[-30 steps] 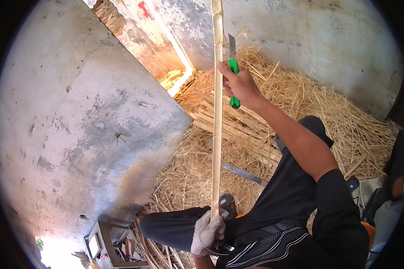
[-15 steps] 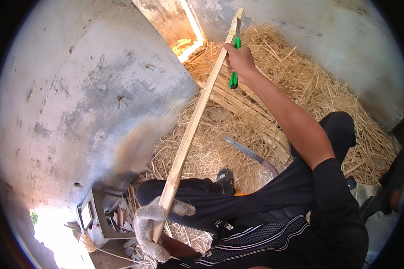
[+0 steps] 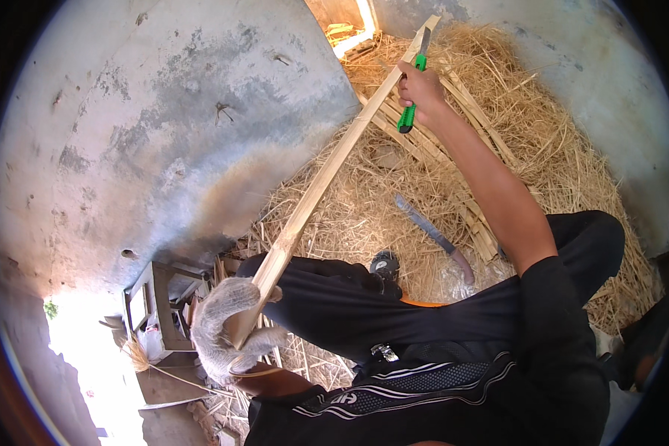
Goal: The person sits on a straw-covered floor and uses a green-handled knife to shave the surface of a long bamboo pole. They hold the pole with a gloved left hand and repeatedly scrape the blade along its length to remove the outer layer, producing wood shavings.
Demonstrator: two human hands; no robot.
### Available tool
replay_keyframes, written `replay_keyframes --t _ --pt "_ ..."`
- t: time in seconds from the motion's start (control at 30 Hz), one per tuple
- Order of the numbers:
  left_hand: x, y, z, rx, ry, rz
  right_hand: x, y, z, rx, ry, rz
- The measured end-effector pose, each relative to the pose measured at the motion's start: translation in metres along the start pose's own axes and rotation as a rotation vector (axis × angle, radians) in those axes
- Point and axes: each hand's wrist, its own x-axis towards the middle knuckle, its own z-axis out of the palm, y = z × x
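My left hand (image 3: 219, 331), in a grey knitted glove, grips the near end of a long, pale split-bamboo or wooden strip (image 3: 316, 189). The strip slants up and away to the right, over my bent leg. Near its far end, my right hand (image 3: 421, 88), bare, is closed around a green utility knife (image 3: 406, 119). The knife's blade is out, pointing up along the strip, and its tip lies close to or against the wood. Whether the right fingers also touch the strip is hard to see.
A long-bladed knife (image 3: 424, 221) with a brown handle lies on straw-like shavings (image 3: 342, 230). Several pale strips (image 3: 476, 111) rest on the heap beyond. A stained wall (image 3: 163, 134) rises at left, above a small wooden frame (image 3: 152, 308) with scraps. My black-clad legs (image 3: 424, 327) are folded in front.
My gloved left hand has shifted left and a little up, its fingers wrapped further round the strip. The view has turned slightly, and the right hand with the utility knife appears further right.
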Motion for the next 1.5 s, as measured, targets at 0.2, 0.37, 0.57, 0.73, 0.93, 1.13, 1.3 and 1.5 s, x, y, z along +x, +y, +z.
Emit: replay_keyframes --t 0.2,0.37,0.57,0.73,0.93,1.13,1.3,1.5 --pt "0.0 0.008 -0.022 0.241 0.068 -0.039 0.011 0.025 0.011 0.086 0.028 0.062" --pt "0.019 -0.006 -0.048 0.454 0.128 0.302 0.013 0.049 0.024 0.004 0.105 0.145" --pt "0.107 -0.022 0.005 0.455 0.778 0.338 -0.055 0.122 0.013 -0.918 -0.589 0.239" --pt "0.167 -0.061 0.044 0.526 0.563 0.166 -0.078 0.252 -0.12 -1.575 -0.941 0.508" --pt "0.224 -0.07 0.038 0.527 0.485 0.29 -0.13 0.32 -0.278 -1.939 -0.144 0.251" --pt "0.279 -0.057 -0.027 0.524 0.65 0.469 -0.158 0.323 -0.341 -1.832 -0.031 0.457" --pt "0.317 -0.062 0.018 0.522 0.689 0.565 -0.153 0.329 -0.347 -1.826 -0.099 0.453" --pt "0.332 -0.145 0.017 0.524 0.451 0.465 -0.109 0.231 -0.31 -1.727 -0.576 0.672"
